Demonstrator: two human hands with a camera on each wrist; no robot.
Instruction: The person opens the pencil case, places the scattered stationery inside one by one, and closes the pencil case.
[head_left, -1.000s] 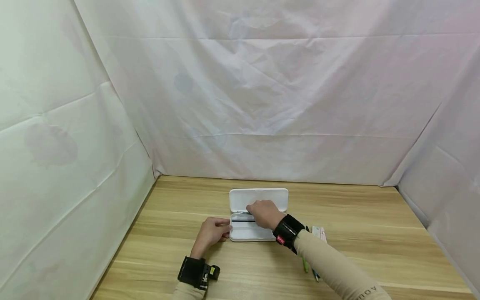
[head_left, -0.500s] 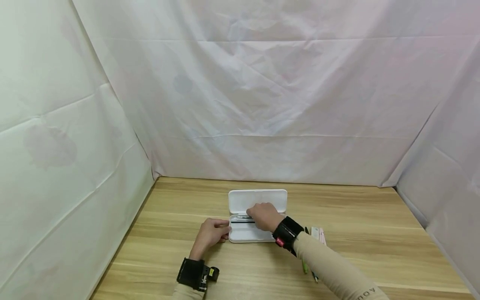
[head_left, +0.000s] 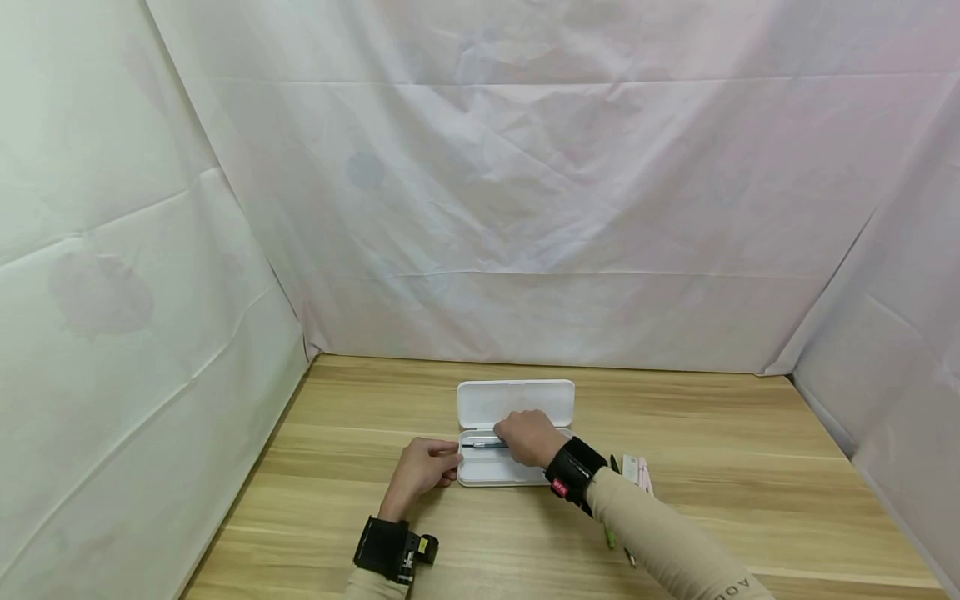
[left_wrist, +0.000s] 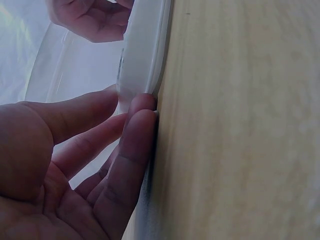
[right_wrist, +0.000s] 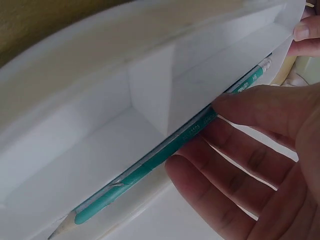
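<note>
A white pencil case (head_left: 516, 402) lies open on the wooden table (head_left: 712, 433), lid flat at the back. A green pencil (head_left: 480, 444) lies in its tray along the divider, shown close in the right wrist view as the pencil (right_wrist: 165, 150) against the case wall (right_wrist: 100, 125). My right hand (head_left: 525, 437) hovers over the tray; its thumb touches the pencil and the fingers (right_wrist: 235, 165) are spread straight below it. My left hand (head_left: 427, 465) rests on the table, straight fingers (left_wrist: 142, 107) pressing the case's left end (left_wrist: 145, 50).
Several pens and a pale pink and white stick-like item (head_left: 636, 468) lie on the table right of the case, partly under my right sleeve; a green pen (head_left: 609, 533) pokes out nearer me. White cloth walls close in the left, back and right.
My right hand has come slightly lower and nearer over the tray with the pencil now lying in it. The left hand has stayed at the case's end.
</note>
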